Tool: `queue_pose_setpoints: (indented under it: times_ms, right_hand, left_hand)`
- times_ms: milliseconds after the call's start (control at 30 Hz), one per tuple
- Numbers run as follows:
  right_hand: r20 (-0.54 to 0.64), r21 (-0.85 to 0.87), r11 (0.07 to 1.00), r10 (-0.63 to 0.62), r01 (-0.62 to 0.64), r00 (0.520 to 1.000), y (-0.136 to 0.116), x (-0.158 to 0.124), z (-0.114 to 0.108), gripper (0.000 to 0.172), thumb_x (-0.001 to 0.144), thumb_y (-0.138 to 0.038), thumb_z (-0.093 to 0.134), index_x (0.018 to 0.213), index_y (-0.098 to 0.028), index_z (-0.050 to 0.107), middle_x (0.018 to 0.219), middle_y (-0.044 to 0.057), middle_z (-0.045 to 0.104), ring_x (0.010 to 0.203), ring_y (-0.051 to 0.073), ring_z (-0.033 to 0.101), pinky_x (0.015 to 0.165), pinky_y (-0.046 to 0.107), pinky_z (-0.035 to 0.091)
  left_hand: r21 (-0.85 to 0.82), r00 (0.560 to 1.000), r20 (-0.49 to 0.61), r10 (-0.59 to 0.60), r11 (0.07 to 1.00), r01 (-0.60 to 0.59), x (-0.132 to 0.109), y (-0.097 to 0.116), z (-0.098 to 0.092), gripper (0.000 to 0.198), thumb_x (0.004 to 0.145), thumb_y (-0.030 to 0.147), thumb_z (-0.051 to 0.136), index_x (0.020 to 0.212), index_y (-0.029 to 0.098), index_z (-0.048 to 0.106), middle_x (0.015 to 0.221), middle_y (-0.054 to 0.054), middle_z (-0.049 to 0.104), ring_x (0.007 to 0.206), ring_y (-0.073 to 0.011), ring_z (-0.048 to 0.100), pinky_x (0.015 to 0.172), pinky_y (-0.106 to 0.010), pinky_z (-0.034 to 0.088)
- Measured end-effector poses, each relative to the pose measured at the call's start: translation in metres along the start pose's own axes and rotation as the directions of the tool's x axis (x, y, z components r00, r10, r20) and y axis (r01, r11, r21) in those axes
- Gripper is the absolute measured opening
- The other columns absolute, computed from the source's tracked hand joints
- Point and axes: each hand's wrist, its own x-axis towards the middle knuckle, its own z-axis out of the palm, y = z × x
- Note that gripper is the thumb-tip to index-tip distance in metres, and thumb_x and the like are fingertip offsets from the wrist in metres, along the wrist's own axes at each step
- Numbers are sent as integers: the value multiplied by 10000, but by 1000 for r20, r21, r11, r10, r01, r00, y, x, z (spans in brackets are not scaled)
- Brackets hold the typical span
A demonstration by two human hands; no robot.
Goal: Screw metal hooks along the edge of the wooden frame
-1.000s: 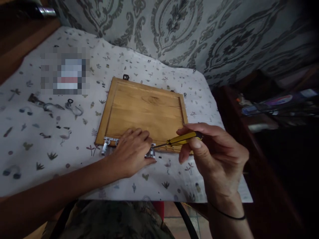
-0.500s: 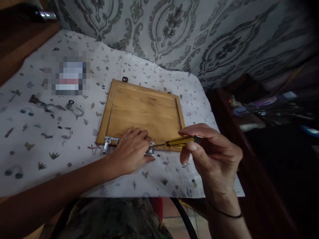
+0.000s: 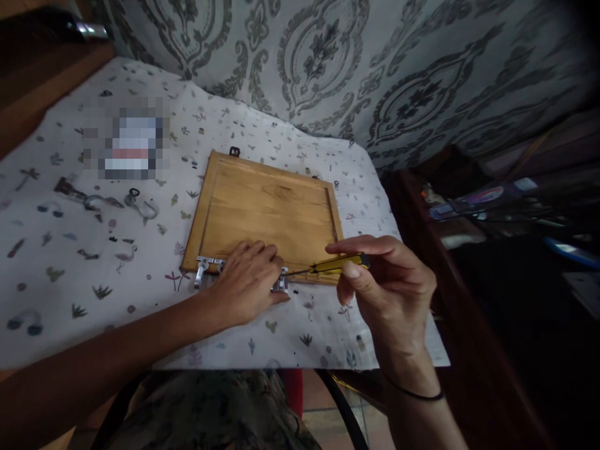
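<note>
A wooden panel (image 3: 272,212) lies flat on a patterned white cloth (image 3: 70,269). My left hand (image 3: 246,284) rests palm down over its near edge, fingers curled over a silver metal bracket (image 3: 281,284); a second bracket (image 3: 202,267) shows to the left of that hand. My right hand (image 3: 384,287) pinches a yellow-handled screwdriver (image 3: 335,264), held nearly level, its thin tip touching the bracket by my left fingertips.
Metal hooks (image 3: 135,203) and small black screws lie on the cloth to the left. A blurred box (image 3: 126,144) sits at the back left. A small black fitting (image 3: 234,150) sits at the panel's far edge. A dark wooden shelf with clutter (image 3: 492,206) stands right.
The view has drifted a little, so the panel and hands sit slightly left. My right hand has turned the screwdriver slightly; my left hand stays on the bracket.
</note>
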Motion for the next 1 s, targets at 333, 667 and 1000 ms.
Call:
queue_pose_setpoints:
  times_ms: [333, 667, 1000]
  right_hand:
    - [79, -7, 999, 43, -43, 996, -3, -1, 0, 208, 905, -342, 753, 1086, -241, 748, 938, 15, 761, 447, 69, 618, 469, 243, 579]
    - [97, 29, 999, 41, -44, 994, 0, 2, -2, 307, 863, -371, 793, 1126, -232, 719, 890, 23, 780, 504, 108, 656, 440, 233, 570]
    - [57, 64, 997, 45, -49, 997, 5, 6, 0, 244, 790, -350, 859, 925, -212, 709, 832, 11, 778, 439, 80, 583, 332, 173, 459]
  left_hand:
    - [-2, 1000, -9, 0, 1000, 0, 0, 0, 2, 366, 863, 477, 781, 990, 143, 700, 1038, -102, 676, 1083, -316, 609, 921, -442, 452]
    - [8, 1000, -12, 14, 1000, -14, 0, 0, 2, 371, 867, 482, 776, 996, 141, 707, 1036, -103, 683, 1083, -309, 616, 927, -435, 458]
    - [-17, 1000, -24, 3, 1000, -3, -1, -1, 3, 385, 859, 486, 785, 991, 135, 698, 1018, -100, 675, 1075, -301, 613, 935, -428, 455]
